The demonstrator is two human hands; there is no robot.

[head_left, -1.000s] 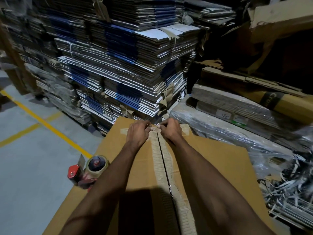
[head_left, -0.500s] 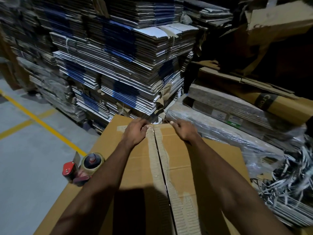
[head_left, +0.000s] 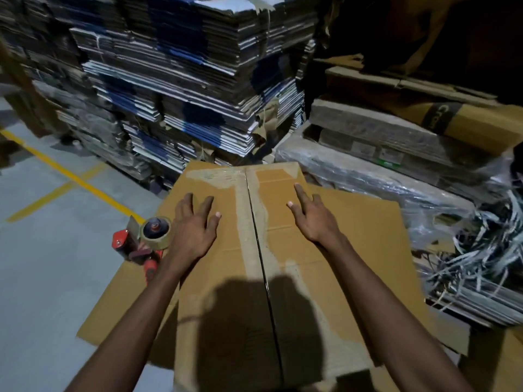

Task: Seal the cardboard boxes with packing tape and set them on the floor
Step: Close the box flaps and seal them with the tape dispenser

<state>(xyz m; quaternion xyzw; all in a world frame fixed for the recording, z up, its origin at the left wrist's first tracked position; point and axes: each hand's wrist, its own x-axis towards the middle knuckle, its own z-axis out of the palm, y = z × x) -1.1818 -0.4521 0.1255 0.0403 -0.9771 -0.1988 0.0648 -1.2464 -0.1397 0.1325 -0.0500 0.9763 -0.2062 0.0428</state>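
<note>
The cardboard box (head_left: 254, 278) lay directly in front of the person, its two top flaps meeting along a dark centre seam (head_left: 259, 250) that ran away from the camera. Pale torn strips flanked that seam, and a lighter patch crossed the far edge of the top. The left hand (head_left: 192, 230) rested flat on the left flap with its fingers spread and straight, gripping nothing. The right hand (head_left: 312, 219) lay over the right flap, fingers extended and pointing towards the far edge, likewise holding nothing (whether its palm actually pressed the board could not be told).

Under the box lay a flat cardboard sheet (head_left: 396, 250), sticking out on both sides. A red tape dispenser (head_left: 141, 241) with a roll of tape sat on the sheet's left part, just beside the left wrist and touched by neither hand.

Beyond the box rose tall stacks of flattened cartons (head_left: 184, 80). To the right sat plastic-wrapped bundles (head_left: 382, 176) and a tangle of pale strapping (head_left: 481, 250). On the left, the grey floor (head_left: 42, 250) carried yellow lines (head_left: 70, 179).
</note>
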